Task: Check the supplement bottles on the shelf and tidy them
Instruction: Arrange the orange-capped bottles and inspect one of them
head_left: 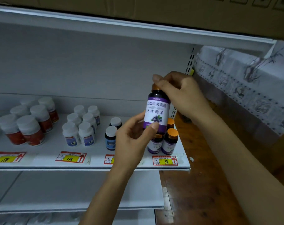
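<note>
Your left hand (pixel 133 135) pinches the bottle (pixel 156 112) low, your right hand (pixel 182 95) grips its cap (pixel 154 87), label (pixel 157 105) toward you, seemingly for reading; matching bottles (pixel 169 141) stand just beyond.

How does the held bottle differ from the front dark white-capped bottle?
The held bottle has an orange cap and purple label; the white-capped bottle has a blue label. The left hand and right hand grip the held bottle; the white-capped bottle stands on the shelf. Both are dark.

Place: a shop — white display shelf (pixel 48 148).
Pricing: red-and-yellow price tags (pixel 71 157) on the shelf lip, 6 to 8 o'clock.
Stock: supplement bottles (pixel 80 125) grouped by kind, 9 o'clock.
</note>
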`<state>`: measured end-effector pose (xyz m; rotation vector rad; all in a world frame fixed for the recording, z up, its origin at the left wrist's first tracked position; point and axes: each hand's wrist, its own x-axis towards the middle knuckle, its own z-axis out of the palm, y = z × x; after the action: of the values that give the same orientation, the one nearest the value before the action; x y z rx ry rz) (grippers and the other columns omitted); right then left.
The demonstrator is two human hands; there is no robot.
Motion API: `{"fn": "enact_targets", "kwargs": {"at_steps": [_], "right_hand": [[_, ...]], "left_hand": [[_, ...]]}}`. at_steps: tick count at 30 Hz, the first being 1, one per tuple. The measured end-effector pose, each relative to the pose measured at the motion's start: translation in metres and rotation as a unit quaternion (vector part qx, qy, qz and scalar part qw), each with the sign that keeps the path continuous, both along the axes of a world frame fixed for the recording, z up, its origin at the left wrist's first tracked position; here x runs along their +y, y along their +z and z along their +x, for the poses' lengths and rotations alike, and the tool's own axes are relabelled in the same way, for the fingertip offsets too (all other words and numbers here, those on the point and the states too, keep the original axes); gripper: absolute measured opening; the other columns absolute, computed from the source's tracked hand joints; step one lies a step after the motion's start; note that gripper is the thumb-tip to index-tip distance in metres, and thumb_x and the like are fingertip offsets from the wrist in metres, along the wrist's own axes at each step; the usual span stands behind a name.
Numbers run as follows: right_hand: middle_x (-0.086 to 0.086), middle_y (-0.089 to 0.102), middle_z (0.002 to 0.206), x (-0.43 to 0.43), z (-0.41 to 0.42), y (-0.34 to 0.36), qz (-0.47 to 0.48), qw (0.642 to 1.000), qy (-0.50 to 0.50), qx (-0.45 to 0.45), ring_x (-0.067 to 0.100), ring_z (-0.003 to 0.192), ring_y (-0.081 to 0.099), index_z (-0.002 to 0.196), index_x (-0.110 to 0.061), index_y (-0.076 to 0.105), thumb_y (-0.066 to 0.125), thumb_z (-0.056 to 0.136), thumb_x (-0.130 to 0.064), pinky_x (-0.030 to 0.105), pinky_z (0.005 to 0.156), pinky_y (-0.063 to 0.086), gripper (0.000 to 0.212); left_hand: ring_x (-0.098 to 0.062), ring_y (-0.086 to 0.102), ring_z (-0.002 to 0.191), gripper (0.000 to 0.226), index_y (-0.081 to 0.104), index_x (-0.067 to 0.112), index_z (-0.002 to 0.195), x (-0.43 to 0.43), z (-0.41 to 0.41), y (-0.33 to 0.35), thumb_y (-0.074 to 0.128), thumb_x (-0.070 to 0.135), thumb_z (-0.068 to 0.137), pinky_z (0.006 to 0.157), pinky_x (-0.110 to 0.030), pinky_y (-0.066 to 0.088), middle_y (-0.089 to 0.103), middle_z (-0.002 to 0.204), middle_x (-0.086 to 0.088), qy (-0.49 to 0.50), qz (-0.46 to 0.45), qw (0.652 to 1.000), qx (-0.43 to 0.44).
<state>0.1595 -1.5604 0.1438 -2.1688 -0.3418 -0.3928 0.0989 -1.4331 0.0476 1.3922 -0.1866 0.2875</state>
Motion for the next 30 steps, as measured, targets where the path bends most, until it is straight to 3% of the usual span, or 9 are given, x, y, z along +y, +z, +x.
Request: {"fn": "enact_targets", "kwargs": {"at_steps": [3,6,9,11,16,19,25,28,30], "right_hand": [[-0.003,0.070,0.086,-0.003,-0.010,-0.007,0.166,0.974,0.087,0.126,0.008,0.078,0.067,0.088,-0.023,0.064,0.053,0.094,-0.042,0.024,0.071,0.051,0.023],[-0.006,0.071,0.086,-0.007,-0.015,-0.020,0.260,0.945,0.113,0.161,0.014,0.084,0.068,0.088,-0.027,0.066,0.057,0.092,-0.035,0.033,0.075,0.053,0.013],[-0.004,0.072,0.094,-0.007,-0.018,-0.029,0.269,0.946,0.096,0.150,0.016,0.090,0.069,0.095,-0.030,0.066,0.062,0.090,-0.033,0.032,0.078,0.053,0.007],[0.001,0.072,0.100,-0.006,-0.021,-0.032,0.252,0.951,0.097,0.148,0.017,0.092,0.070,0.107,-0.027,0.064,0.064,0.089,-0.034,0.029,0.077,0.055,0.020],[0.005,0.068,0.105,-0.002,-0.029,-0.035,0.223,0.960,0.110,0.125,0.014,0.095,0.069,0.119,-0.029,0.057,0.069,0.078,-0.034,0.025,0.077,0.057,0.043],[0.000,0.065,0.107,0.001,-0.032,-0.034,0.214,0.964,0.119,0.105,0.013,0.092,0.069,0.120,-0.030,0.055,0.072,0.076,-0.031,0.024,0.075,0.057,0.048],[0.003,0.063,0.115,0.000,-0.031,-0.037,0.224,0.959,0.140,0.105,0.015,0.094,0.070,0.134,-0.033,0.047,0.072,0.071,-0.032,0.025,0.073,0.055,0.068],[0.005,0.065,0.117,-0.003,-0.028,-0.041,0.262,0.944,0.154,0.131,0.012,0.093,0.069,0.137,-0.035,0.044,0.076,0.076,-0.028,0.021,0.072,0.052,0.069],[0.005,0.067,0.116,-0.004,-0.026,-0.045,0.279,0.936,0.160,0.141,0.012,0.096,0.068,0.137,-0.035,0.044,0.073,0.077,-0.024,0.023,0.075,0.051,0.067]], "left_hand": [[-0.017,0.072,0.079,0.032,0.065,0.016,0.106,0.000,-0.001,0.003,0.063,0.034,0.080,0.065,-0.022,0.056,0.075,0.090,-0.007,-0.092,-0.166,0.977,0.101],[-0.020,0.073,0.077,0.039,0.063,0.012,0.108,0.002,-0.004,0.007,0.059,0.039,0.079,0.061,-0.022,0.057,0.074,0.095,-0.016,-0.164,-0.268,0.937,0.153],[-0.017,0.072,0.070,0.050,0.063,0.010,0.110,0.000,-0.008,0.010,0.056,0.046,0.076,0.055,-0.020,0.057,0.074,0.095,-0.016,-0.204,-0.321,0.905,0.192],[-0.017,0.071,0.064,0.054,0.070,0.006,0.106,-0.001,-0.008,0.008,0.056,0.045,0.071,0.052,-0.020,0.057,0.073,0.093,-0.018,-0.221,-0.379,0.873,0.214],[-0.019,0.073,0.066,0.069,0.072,0.000,0.106,0.001,-0.004,-0.002,0.089,0.041,0.053,0.054,-0.025,0.059,0.073,0.095,-0.020,-0.299,-0.467,0.804,0.214],[-0.015,0.072,0.061,0.063,0.075,0.002,0.100,0.001,-0.004,-0.005,0.073,0.053,0.063,0.051,-0.024,0.058,0.075,0.091,-0.014,-0.295,-0.457,0.811,0.217],[-0.016,0.073,0.064,0.053,0.077,0.005,0.095,0.003,-0.003,-0.004,0.067,0.052,0.071,0.052,-0.024,0.058,0.075,0.091,-0.014,-0.277,-0.440,0.826,0.220],[-0.019,0.074,0.074,0.061,0.075,0.006,0.102,0.007,-0.001,-0.003,0.085,0.046,0.058,0.059,-0.025,0.059,0.073,0.100,-0.018,-0.292,-0.429,0.831,0.199],[-0.018,0.073,0.075,0.052,0.076,0.009,0.100,0.009,-0.001,0.000,0.077,0.048,0.065,0.059,-0.023,0.059,0.072,0.102,-0.016,-0.270,-0.403,0.852,0.196]]}}
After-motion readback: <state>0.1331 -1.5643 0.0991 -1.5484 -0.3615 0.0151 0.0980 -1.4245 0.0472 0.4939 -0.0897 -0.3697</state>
